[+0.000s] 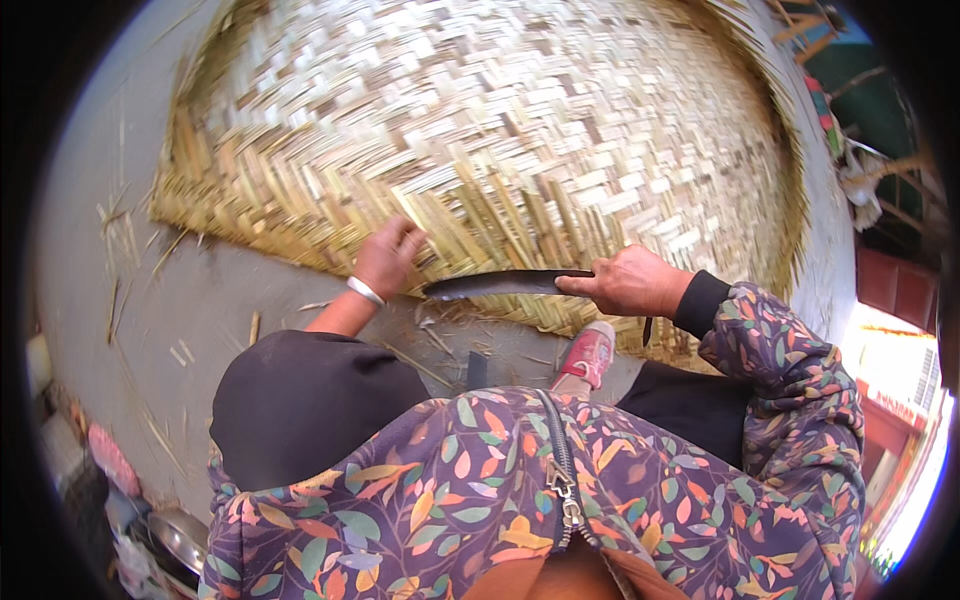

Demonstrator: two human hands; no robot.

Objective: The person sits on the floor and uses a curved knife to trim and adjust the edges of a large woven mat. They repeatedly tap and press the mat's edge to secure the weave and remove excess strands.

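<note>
Large woven bamboo mat (pixel 500 120) lies flat on the grey concrete floor (pixel 210 290), filling the upper frame; its near edge is unfinished, with loose strip ends sticking out toward the person. Left hand (pixel 388 255) rests on that near edge, fingers curled down onto the strips — whether it pinches a single strip, cannot tell; a silver bangle (pixel 364 291) sits on the wrist. Right hand (pixel 628 282) is closed around the handle of a dark curved knife (pixel 500 284); blade points left, lying just over the mat's edge, its tip near the left wrist. Red shoe (pixel 590 352) on the floor just below the blade, touching the mat's fringe. Bamboo slivers (pixel 130 300) scattered on the floor to the left — metal bowl (pixel 180 540) at lower left.
</note>
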